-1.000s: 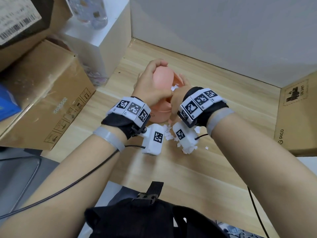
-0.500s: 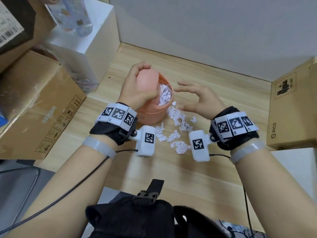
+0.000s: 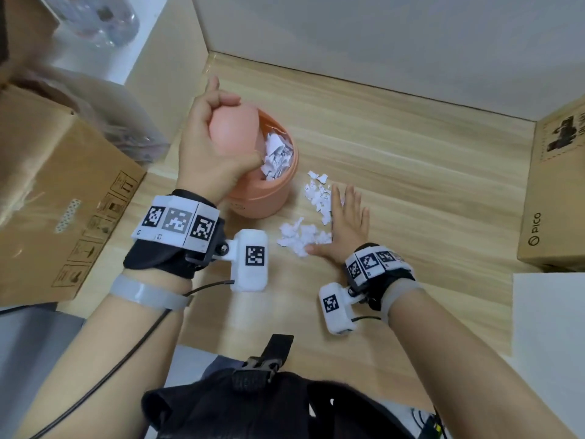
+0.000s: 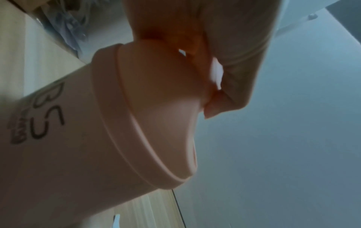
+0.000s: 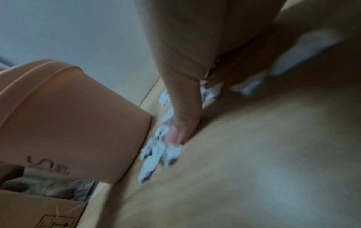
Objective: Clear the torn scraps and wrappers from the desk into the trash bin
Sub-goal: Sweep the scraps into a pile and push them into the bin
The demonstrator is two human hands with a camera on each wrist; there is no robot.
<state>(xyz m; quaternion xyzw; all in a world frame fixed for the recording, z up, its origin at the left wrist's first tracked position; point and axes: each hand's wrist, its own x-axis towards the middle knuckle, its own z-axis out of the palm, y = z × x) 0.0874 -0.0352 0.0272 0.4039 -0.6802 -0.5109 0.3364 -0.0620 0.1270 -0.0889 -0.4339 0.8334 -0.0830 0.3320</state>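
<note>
Desk: one bin, two hands.

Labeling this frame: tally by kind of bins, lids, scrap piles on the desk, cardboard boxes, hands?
Bin: 1
Lid: 1
Scrap piles on desk: 2
Cardboard boxes: 2
Hands: 2, left hand, right hand
Total: 8

A large cardboard box with handling symbols printed on its side sits at the left of the wooden bench, and behind it a white block carries a clear plastic bottle — blurred, its label unreadable. At the right edge stands another cardboard box marked PICO, with a white sheet just in front of it.
</note>
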